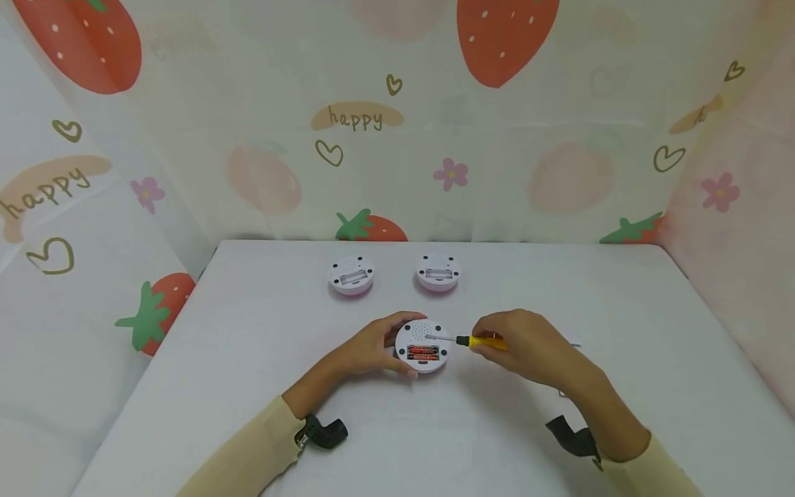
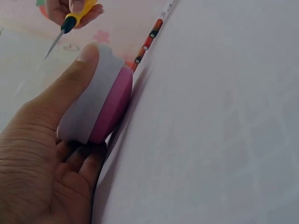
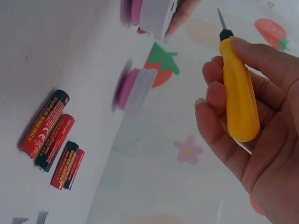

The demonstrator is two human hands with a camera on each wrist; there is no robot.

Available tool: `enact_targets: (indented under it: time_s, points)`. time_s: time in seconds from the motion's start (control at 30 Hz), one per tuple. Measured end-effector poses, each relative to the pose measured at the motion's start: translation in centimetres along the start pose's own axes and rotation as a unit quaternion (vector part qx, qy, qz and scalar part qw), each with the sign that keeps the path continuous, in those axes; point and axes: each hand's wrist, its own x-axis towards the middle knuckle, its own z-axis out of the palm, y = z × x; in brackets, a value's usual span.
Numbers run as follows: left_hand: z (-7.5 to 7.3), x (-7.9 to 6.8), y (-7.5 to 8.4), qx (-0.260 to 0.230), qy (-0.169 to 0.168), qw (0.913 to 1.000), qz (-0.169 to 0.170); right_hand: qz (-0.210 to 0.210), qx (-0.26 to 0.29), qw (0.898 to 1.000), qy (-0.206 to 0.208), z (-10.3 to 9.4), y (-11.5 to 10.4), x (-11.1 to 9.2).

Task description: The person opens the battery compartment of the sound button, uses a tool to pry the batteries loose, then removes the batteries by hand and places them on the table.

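Note:
My left hand grips a round white-and-pink battery device by its side, thumb at the near edge. The device's underside faces up, showing speaker holes, dark round feet and an uncovered compartment with red batteries inside. In the left wrist view its pink part is close to the tabletop. My right hand holds a screwdriver by its yellow handle, thumb along the dark collar in the right wrist view. The metal shaft points left and overlaps the speaker holes in the head view; the right wrist view shows the tip bare.
Two similar devices, one on the left and one on the right, sit farther back with uncovered compartments. Several loose red-and-black batteries lie on the white table. Small grey pieces are partly cut off by the right wrist view's edge.

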Motion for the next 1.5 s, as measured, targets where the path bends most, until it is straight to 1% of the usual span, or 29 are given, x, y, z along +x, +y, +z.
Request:
enact_targets:
  time_s: [0.27, 0.37, 0.53, 0.67, 0.8, 1.0, 1.2, 1.3, 1.5]
  points:
    - [-0.1, 0.0, 0.0, 0.010, 0.002, 0.9999, 0.000, 0.012, -0.009, 0.999, 0.030, -0.3, 0.3, 0.1]
    - [-0.1, 0.0, 0.0, 0.012, 0.005, 0.9999, 0.000, 0.009, -0.017, 0.999, 0.044, -0.2, 0.4, 0.1]
    - [-0.1, 0.0, 0.0, 0.016, 0.004, 0.9999, 0.005, -0.019, -0.030, 0.996, 0.084, 0.0, 0.4, 0.2]
    - [-0.2, 0.1, -0.1, 0.020, 0.004, 0.9998, 0.009, -0.040, -0.026, 0.994, 0.103, 0.1, 0.4, 0.2]
    - [-0.2, 0.0, 0.0, 0.018, 0.003, 0.9998, 0.008, -0.052, -0.019, 0.993, 0.106, 0.3, 0.3, 0.3]
    - [-0.1, 0.0, 0.1, 0.018, 0.002, 0.9998, 0.002, -0.055, -0.022, 0.994, 0.096, 0.6, 0.0, 0.4]
    - [-0.2, 0.1, 0.4, 0.032, 0.003, 0.9995, -0.007, -0.066, -0.024, 0.993, 0.099, 0.6, -0.2, 0.4]
    - [-0.2, 0.1, 0.3, 0.039, 0.002, 0.9992, -0.005, -0.069, -0.012, 0.992, 0.105, 0.9, -0.3, 0.5]
    - [-0.1, 0.0, 0.1, 0.039, 0.001, 0.9992, -0.005, -0.074, 0.013, 0.989, 0.127, 1.7, 0.0, 0.8]
